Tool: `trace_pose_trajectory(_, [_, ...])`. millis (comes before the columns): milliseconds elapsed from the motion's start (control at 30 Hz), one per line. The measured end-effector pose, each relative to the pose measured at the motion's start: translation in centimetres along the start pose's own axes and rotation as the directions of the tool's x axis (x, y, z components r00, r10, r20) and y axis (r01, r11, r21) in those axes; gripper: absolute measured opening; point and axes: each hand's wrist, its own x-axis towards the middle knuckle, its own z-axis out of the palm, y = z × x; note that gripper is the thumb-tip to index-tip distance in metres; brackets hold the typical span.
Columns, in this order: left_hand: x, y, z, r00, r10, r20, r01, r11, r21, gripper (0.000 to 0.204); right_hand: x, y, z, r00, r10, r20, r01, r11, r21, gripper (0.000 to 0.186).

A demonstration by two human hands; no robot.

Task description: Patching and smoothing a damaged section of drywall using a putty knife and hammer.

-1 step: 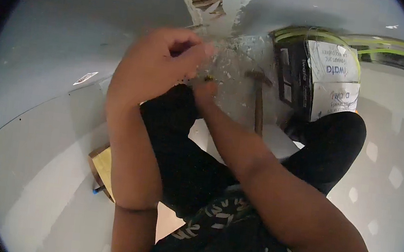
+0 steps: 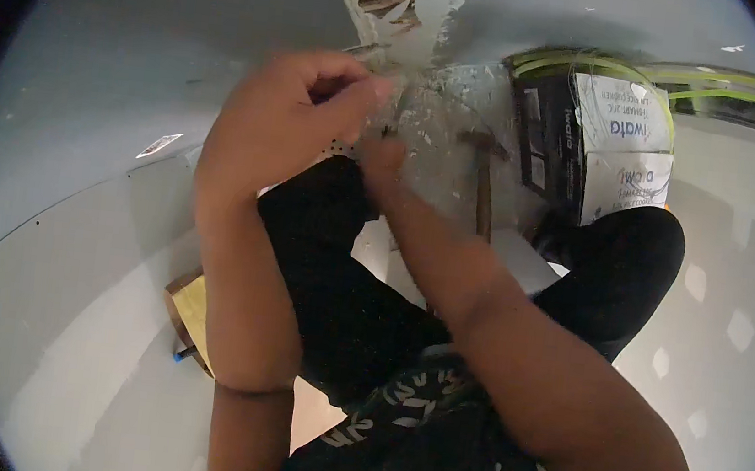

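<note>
My left hand (image 2: 303, 113) is raised at the middle left, its fingers curled in; whatever they may hold is hidden. Below and right of it, my blurred right hand (image 2: 381, 160) has its fingers drawn together around a small dark item at their tips, too indistinct to name. Beside both hands, a pale surface dotted with holes (image 2: 336, 147) partly shows. A hammer (image 2: 484, 187) with a wooden handle lies to the right of my right hand, on a debris-strewn grey surface (image 2: 442, 104).
At the upper right sits a black box with white labels (image 2: 545, 143), with yellow-green strands (image 2: 732, 97) around and beside it. A torn opening (image 2: 374, 1) exposes brown material at the top. My black-clad knee (image 2: 633, 253) is on the right; a yellow board (image 2: 191, 303) lies left.
Both hands have shifted very slightly, my right hand upward and my left hand a touch leftward. The surrounding objects look unchanged.
</note>
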Motion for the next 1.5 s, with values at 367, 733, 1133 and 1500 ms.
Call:
trace_pose_trajectory(367, [-0.2,-1.4,-0.6,0.999,-0.023,-0.024,0.021,0.996,-0.085,0.022,-1.8,-1.5,1.6,0.953,-0.263,-0.152,0.303,0.87,0.389,0.032])
trace_pose_trajectory(733, [0.4,-0.5,-0.6,1.0,0.015,0.0,-0.015,1.0,-0.021,0.024,0.5,-0.9,0.8,0.992,-0.103,-0.074,0.122,0.936,0.329,0.031])
trace_pose_trajectory(1133, [1.3,0.0,-0.9,1.0,0.025,-0.01,-0.025,1.0,-0.012,0.027,4.4,-1.7,2.4,0.99,-0.019,-0.143,0.064,0.946,0.318,0.029])
trace_pose_trajectory(1500, [1.6,-0.9,-0.6,1.0,-0.015,0.0,0.015,0.997,0.08,0.028,3.5,-5.8,-2.9,0.988,-0.071,-0.138,0.068,0.997,-0.022,0.02])
